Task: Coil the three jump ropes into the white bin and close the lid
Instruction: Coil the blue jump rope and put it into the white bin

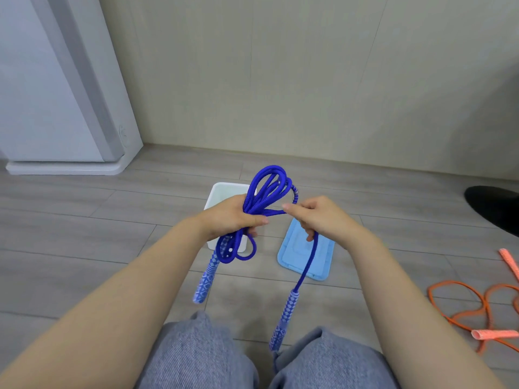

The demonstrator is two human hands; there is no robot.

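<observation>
My left hand [236, 217] grips a bundle of loops of the blue jump rope [269, 189] above the white bin [222, 192]. Loops stick out above and hang below the fist, and one patterned blue handle [206, 279] dangles under it. My right hand [317, 217] pinches a strand of the same rope beside the bundle. The strand runs down from that hand to the second handle [286, 313], which hangs between my knees. The light blue lid [323, 262] lies flat on the floor to the right of the bin.
An orange jump rope [474, 313] lies loose on the floor at the right, with pink handles [494, 334]. A dark object [497, 206] sits at the far right edge. A white appliance [56, 94] stands at the back left against the wall.
</observation>
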